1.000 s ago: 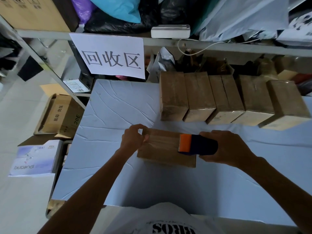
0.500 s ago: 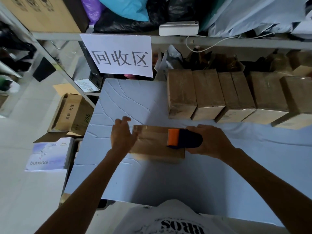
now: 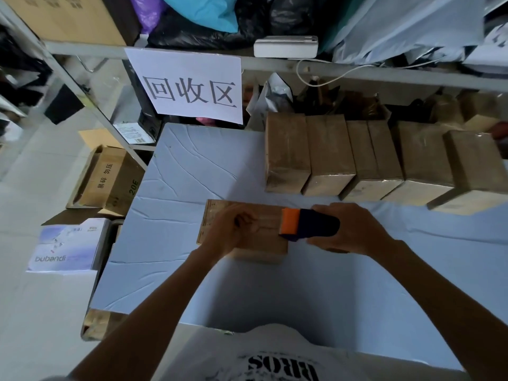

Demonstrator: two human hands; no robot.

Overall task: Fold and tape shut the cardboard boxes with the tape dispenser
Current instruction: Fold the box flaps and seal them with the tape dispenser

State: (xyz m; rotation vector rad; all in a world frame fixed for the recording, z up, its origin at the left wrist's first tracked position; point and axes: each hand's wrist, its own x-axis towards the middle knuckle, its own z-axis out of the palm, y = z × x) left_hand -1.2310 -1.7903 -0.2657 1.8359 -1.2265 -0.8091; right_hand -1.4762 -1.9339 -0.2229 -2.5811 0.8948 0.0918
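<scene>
We take the cardboard box [image 3: 270, 242] under the hands as our landmark; it lies flat on the pale blue table [image 3: 192, 171]. The right hand [image 3: 354, 229] has its fingers wrapped round the tape dispenser [image 3: 308, 224] (orange front, dark body). The dispenser's orange end sits on the box top at the box's right end. The left hand [image 3: 231, 229] rests on the box top toward its left half with fingers curled under. We cannot tell if it pinches tape or only presses down. Just behind the box is a row of sealed boxes [image 3: 330, 155], side by side and touching. Further behind and to the left of the box, a paper sign [image 3: 189, 86] hangs off the shelf edge. Left of the box, off the table, are a white bubandi carton [image 3: 68, 246] and an open brown carton [image 3: 104, 180].
</scene>
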